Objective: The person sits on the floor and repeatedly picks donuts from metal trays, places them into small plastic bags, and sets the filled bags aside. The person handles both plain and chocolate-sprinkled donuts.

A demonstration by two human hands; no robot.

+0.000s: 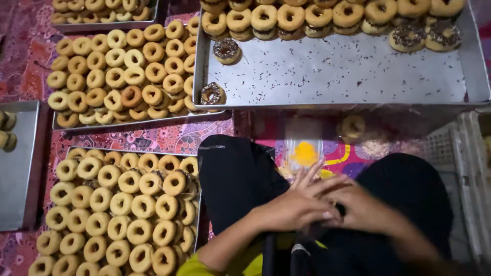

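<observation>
My left hand [294, 204] and my right hand [365, 210] meet over my lap, between my black-clad knees. The left fingers are stretched out and lie across the right hand; both are motion-blurred and nothing shows between them. Just beyond the fingertips stands a clear plastic container [305, 148] with something yellow inside. A plain donut [353, 126] lies on the patterned cloth next to it. Ahead is a large metal tray [337, 76] dotted with sprinkles, with plain donuts [290, 17] along its far edge and chocolate-sprinkled donuts [226, 50] at its left and right ends.
Two trays packed with plain donuts sit to my left, one far [118, 71] and one near [123, 209]. Another metal tray [18, 168] lies at the far left edge. A white plastic crate [460, 153] stands at my right. Patterned red cloth covers the floor.
</observation>
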